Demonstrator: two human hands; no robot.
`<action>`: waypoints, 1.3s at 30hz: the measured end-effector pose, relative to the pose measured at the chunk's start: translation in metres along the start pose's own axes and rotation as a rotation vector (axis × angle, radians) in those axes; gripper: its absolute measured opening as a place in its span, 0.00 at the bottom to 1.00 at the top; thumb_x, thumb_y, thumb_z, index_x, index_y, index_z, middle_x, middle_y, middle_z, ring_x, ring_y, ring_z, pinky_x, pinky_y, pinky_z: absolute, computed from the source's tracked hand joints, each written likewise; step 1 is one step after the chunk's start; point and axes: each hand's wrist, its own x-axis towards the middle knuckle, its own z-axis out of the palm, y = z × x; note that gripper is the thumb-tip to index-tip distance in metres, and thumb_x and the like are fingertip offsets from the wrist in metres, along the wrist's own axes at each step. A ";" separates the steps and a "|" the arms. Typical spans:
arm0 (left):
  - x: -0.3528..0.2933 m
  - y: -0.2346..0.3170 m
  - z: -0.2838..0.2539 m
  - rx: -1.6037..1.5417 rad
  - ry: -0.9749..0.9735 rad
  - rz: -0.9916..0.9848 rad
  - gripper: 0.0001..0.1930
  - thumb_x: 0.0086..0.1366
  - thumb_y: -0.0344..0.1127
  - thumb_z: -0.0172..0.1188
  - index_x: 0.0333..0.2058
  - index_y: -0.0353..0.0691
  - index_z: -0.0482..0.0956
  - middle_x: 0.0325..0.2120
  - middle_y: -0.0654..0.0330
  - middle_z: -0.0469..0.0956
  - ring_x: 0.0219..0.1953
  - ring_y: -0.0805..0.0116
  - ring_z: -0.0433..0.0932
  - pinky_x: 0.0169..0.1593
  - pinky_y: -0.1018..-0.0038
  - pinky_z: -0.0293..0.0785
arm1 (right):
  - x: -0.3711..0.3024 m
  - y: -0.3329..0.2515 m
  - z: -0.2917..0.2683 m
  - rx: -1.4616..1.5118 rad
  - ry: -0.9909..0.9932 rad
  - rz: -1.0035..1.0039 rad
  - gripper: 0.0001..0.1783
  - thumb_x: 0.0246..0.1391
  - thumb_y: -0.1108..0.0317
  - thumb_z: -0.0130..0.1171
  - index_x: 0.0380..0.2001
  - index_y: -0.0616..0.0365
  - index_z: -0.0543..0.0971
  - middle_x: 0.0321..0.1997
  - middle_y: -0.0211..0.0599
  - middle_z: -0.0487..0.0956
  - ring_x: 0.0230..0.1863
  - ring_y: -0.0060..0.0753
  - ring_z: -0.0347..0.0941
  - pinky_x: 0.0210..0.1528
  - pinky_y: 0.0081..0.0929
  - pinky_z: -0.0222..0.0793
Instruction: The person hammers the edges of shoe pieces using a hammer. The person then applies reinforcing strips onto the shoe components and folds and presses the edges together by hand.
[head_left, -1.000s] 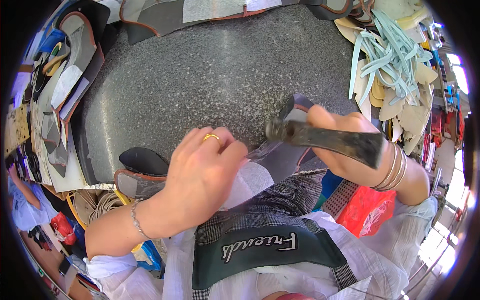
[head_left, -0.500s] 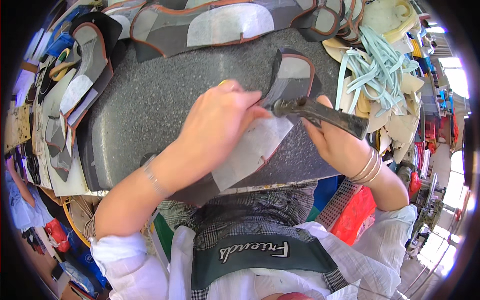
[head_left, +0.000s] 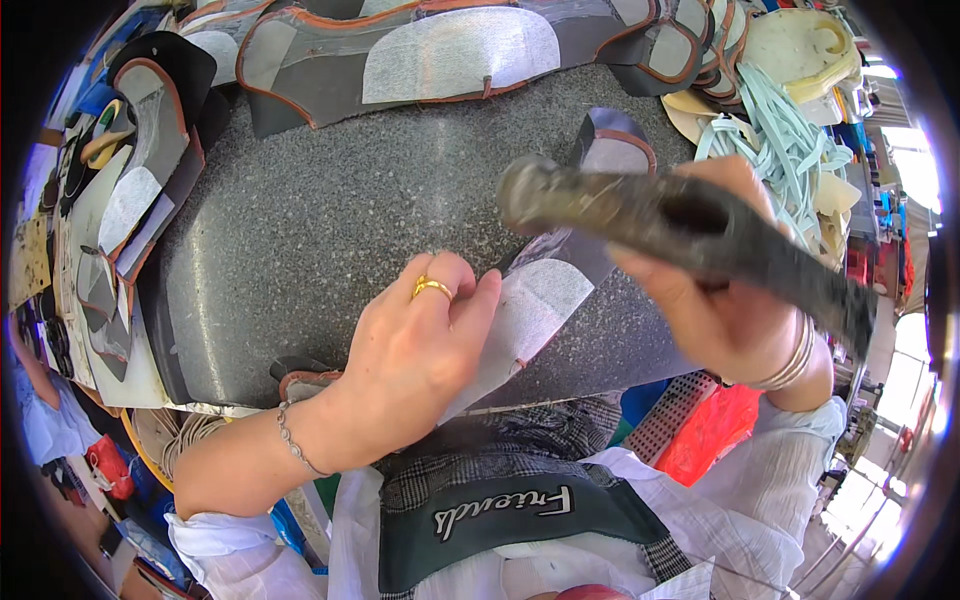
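Note:
A dark grey shoe upper piece (head_left: 540,305) lies slantwise on the stone slab, with a white backing patch and a reddish-brown edge at its far end. My left hand (head_left: 415,345) is closed over its left edge, thumb and fingers pressed together; its fingertips are partly hidden. In my right hand (head_left: 715,315) is a hammer (head_left: 600,205), raised above the piece and close to the camera. The hammer's head hides part of the upper, and my fingers go round the handle behind it.
The speckled stone slab (head_left: 310,200) fills the bench. Similar upper pieces lie along its far edge (head_left: 465,55) and left side (head_left: 140,195). Pale blue strips (head_left: 785,140) are heaped at the far right. Near the front right are a perforated basket (head_left: 685,415) and a red bag (head_left: 710,435).
The hammer has risen from the upper piece toward the camera, with my right hand. My left hand has come nearer to me along the piece's edge.

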 end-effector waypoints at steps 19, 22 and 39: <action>-0.030 0.003 -0.008 -0.086 -0.033 -0.078 0.17 0.51 0.19 0.66 0.43 0.32 0.80 0.34 0.54 0.74 0.32 0.60 0.78 0.34 0.70 0.76 | -0.030 0.002 0.048 -0.250 -0.248 0.287 0.14 0.54 0.75 0.56 0.45 0.63 0.71 0.32 0.50 0.73 0.27 0.46 0.74 0.25 0.38 0.68; -0.033 0.001 -0.008 -0.050 0.004 -0.038 0.18 0.51 0.20 0.67 0.42 0.31 0.80 0.34 0.55 0.74 0.32 0.60 0.78 0.34 0.69 0.76 | -0.027 -0.003 0.053 -0.092 -0.235 0.261 0.16 0.50 0.76 0.58 0.42 0.61 0.66 0.29 0.50 0.72 0.25 0.54 0.74 0.24 0.40 0.69; -0.063 -0.012 -0.039 -0.134 -0.073 0.000 0.14 0.47 0.23 0.69 0.36 0.33 0.80 0.33 0.54 0.74 0.33 0.55 0.78 0.34 0.66 0.76 | -0.007 -0.053 0.074 -0.131 -0.376 0.116 0.19 0.48 0.64 0.61 0.39 0.58 0.64 0.23 0.40 0.70 0.18 0.45 0.74 0.17 0.36 0.69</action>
